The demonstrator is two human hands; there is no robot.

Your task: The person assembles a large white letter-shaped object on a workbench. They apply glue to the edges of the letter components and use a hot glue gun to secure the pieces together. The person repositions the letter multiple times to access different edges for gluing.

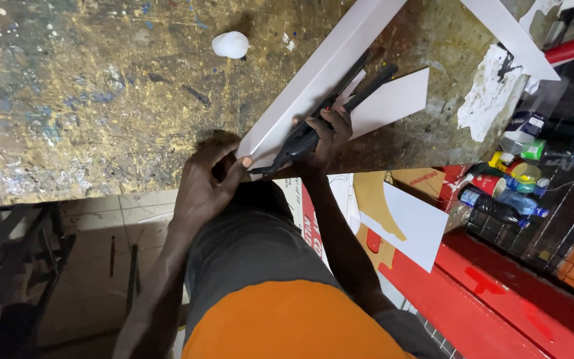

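A long white strip of sheet material (pixel 327 66) lies diagonally on the worn, paint-spattered workbench (pixel 101 113). My left hand (pixel 207 179) pinches the strip's near end at the bench edge, thumb on top. My right hand (pixel 325 136) is closed around the dark handles of a pair of black shears (pixel 320 123), whose blades point toward the strip's near end, close to my left thumb. A smaller white offcut (pixel 393 100) lies on the bench just right of the shears.
A small white blob-like object (pixel 230 44) sits on the bench at the far side. Another white strip (pixel 509 33) lies at the upper right. Several bottles and cans (pixel 513 183) stand on the right. White sheets (pixel 410 223) and red panels lie on the floor below.
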